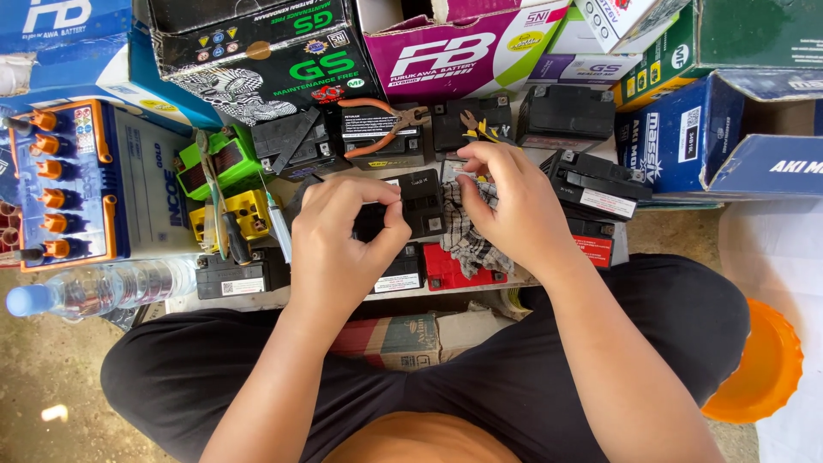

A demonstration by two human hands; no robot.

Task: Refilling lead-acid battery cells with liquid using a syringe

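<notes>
Two hands work over a low board crowded with small batteries. The left hand [339, 236] grips a small black battery [418, 204] at its left end, fingers curled and thumb pressed to the top edge. The right hand [513, 206] is curled too, its fingertips [470, 163] pinched at the battery's upper right corner; whether they hold anything small there I cannot tell. The battery sits mid-board, touching a checked rag [467, 236] that lies under the right hand.

Black batteries: about eight can be counted around the hands (some are half hidden, so the count is rough). One red battery [450, 273] lies below the rag and another red one [593, 249] at the right edge. One green battery [225, 163] and one yellow battery [244, 214] sit left of the hands. One large white-and-blue battery [94, 184] with six orange caps stands at far left.

One pair of orange-handled pliers [377, 124] rests on a black battery at the back. One water bottle [103, 287] lies on its side at lower left.

Cardboard boxes line the back: a black box [266, 51], a magenta box [463, 51] and a blue box [686, 137], the blue one open at the top; their contents do not show. One orange bowl [759, 369] sits at the right, its inside out of sight.
</notes>
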